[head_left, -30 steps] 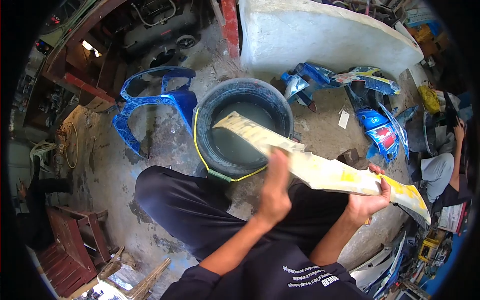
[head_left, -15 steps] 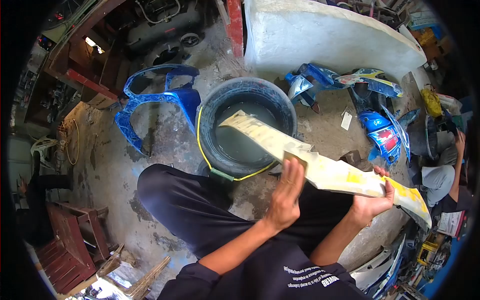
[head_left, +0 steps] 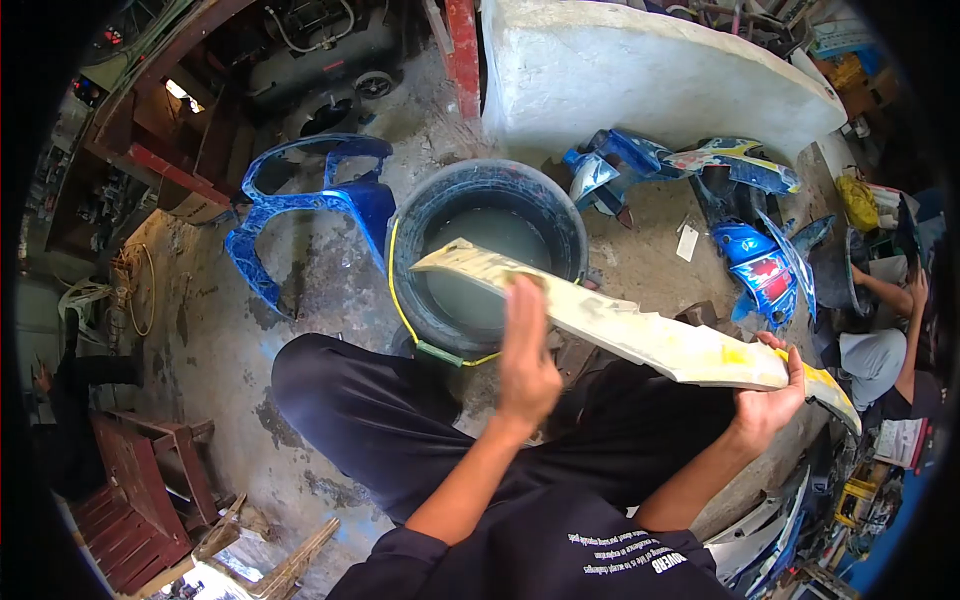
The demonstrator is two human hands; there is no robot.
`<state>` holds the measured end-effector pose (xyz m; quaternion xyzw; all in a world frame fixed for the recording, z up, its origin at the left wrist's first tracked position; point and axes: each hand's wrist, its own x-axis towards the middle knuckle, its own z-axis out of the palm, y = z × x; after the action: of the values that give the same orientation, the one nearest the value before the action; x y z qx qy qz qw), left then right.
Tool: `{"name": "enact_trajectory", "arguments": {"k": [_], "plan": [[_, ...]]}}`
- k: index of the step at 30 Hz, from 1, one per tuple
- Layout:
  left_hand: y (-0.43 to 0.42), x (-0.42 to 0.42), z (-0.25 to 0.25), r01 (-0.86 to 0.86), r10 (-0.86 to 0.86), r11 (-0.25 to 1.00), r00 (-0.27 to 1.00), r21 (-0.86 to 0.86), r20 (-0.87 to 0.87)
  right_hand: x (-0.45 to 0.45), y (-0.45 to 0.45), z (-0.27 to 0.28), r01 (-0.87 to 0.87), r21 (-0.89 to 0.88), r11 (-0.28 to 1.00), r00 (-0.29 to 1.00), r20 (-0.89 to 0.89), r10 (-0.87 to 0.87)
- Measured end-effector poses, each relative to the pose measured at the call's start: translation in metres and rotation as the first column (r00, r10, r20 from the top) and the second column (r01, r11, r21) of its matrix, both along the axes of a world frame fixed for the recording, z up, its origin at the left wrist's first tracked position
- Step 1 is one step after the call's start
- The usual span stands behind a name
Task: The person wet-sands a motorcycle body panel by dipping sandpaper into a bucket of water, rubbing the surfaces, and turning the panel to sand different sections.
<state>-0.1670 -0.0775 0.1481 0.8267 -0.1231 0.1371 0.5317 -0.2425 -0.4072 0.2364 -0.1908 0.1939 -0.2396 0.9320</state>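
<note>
Fingers of your left hand lie close together and nearly straight over a small brownish pad on the long pale panel; blur hides whether they grip it. Your right hand is clamped around the panel near its yellow-patched end. The panel's other end reaches over the dark bucket of cloudy water. Beyond, a blue frame rests on the floor.

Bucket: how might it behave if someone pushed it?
The bucket is probably heavy for a push, given the liquid inside. That could slosh, as the top is open. Its broad body suggests it wouldn't tip easily.
</note>
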Motion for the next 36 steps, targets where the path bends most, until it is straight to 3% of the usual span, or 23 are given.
{"name": "enact_trajectory", "arguments": {"k": [1, 2, 4, 6, 8, 10, 17, 20, 21, 22, 24, 26, 28, 30, 34, 35, 36], "plan": [[0.007, 0.012, -0.007, -0.062, 0.063, 0.998, 0.997, 0.021, -0.053, -0.003, -0.001, -0.001, 0.025, -0.02, 0.999, 1.0, -0.013, -0.025], [0.014, 0.02, -0.012, -0.116, 0.105, 0.991, 0.984, -0.067, -0.147, -0.005, -0.001, -0.002, 0.047, -0.037, 0.998, 0.999, -0.024, -0.048], [0.014, 0.019, -0.007, -0.131, 0.125, 0.99, 0.986, -0.052, -0.112, -0.006, -0.002, -0.003, 0.053, -0.021, 0.998, 0.998, -0.019, -0.054], [-0.001, -0.003, 0.007, 0.04, -0.038, 0.999, 0.996, -0.019, 0.087, -0.009, -0.003, -0.005, 0.066, -0.004, 0.998, 0.998, -0.023, -0.066], [-0.013, -0.029, 0.02, 0.232, -0.231, 0.973, 0.961, 0.008, 0.155, -0.011, -0.008, -0.004, -0.009, 0.048, 0.999, 0.999, 0.05, 0.006], [0.001, -0.006, 0.015, 0.12, -0.123, 0.992, 0.975, 0.029, 0.186, -0.01, -0.009, -0.004, 0.017, 0.048, 0.999, 0.999, 0.034, -0.019], [0.003, -0.002, 0.027, 0.145, -0.142, 0.989, 0.977, -0.003, 0.159, -0.012, -0.004, -0.009, -0.038, 0.021, 0.999, 0.991, 0.127, 0.035], [0.004, 0.007, 0.023, 0.043, -0.041, 0.999, 0.989, -0.009, 0.145, -0.014, -0.005, -0.009, -0.07, 0.027, 0.997, 0.989, 0.135, 0.066], [0.01, 0.02, 0.029, -0.095, 0.095, 0.994, 0.995, -0.047, -0.006, -0.017, -0.004, -0.009, -0.058, 0.026, 0.998, 0.989, 0.134, 0.055], [0.007, 0.017, 0.025, -0.088, 0.087, 0.995, 0.996, -0.048, -0.011, -0.019, -0.002, -0.01, -0.018, 0.031, 0.999, 0.992, 0.125, 0.014], [0.002, 0.015, 0.017, -0.011, 0.013, 1.0, 0.995, -0.019, 0.097, -0.013, -0.003, -0.01, 0.004, 0.037, 0.999, 0.991, 0.13, -0.009], [-0.017, -0.02, 0.015, 0.25, -0.244, 0.968, 0.938, 0.008, 0.245, -0.016, -0.009, -0.012, 0.022, 0.051, 0.998, 0.991, 0.13, -0.029], [-0.009, -0.013, 0.019, 0.297, -0.283, 0.955, 0.918, -0.008, 0.278, -0.013, -0.006, -0.007, 0.038, 0.035, 0.999, 0.996, 0.079, -0.04], [0.006, 0.02, 0.022, -0.058, 0.063, 0.994, 0.997, -0.088, 0.054, -0.016, -0.005, -0.008, 0.023, 0.106, 0.994, 0.989, 0.144, -0.038], [-0.002, 0.0, 0.023, 0.125, -0.127, 0.992, 0.981, 0.024, 0.146, -0.012, 0.001, -0.006, 0.081, 0.123, 0.989, 0.989, 0.114, -0.095], [-0.01, -0.017, 0.022, 0.256, -0.254, 0.967, 0.947, 0.013, 0.195, -0.011, 0.001, -0.002, 0.034, 0.086, 0.996, 0.992, 0.121, -0.044], [-0.011, -0.023, 0.025, 0.269, -0.277, 0.961, 0.94, 0.071, 0.199, -0.011, 0.002, 0.001, -0.011, 0.046, 0.999, 0.992, 0.126, 0.006]]}}
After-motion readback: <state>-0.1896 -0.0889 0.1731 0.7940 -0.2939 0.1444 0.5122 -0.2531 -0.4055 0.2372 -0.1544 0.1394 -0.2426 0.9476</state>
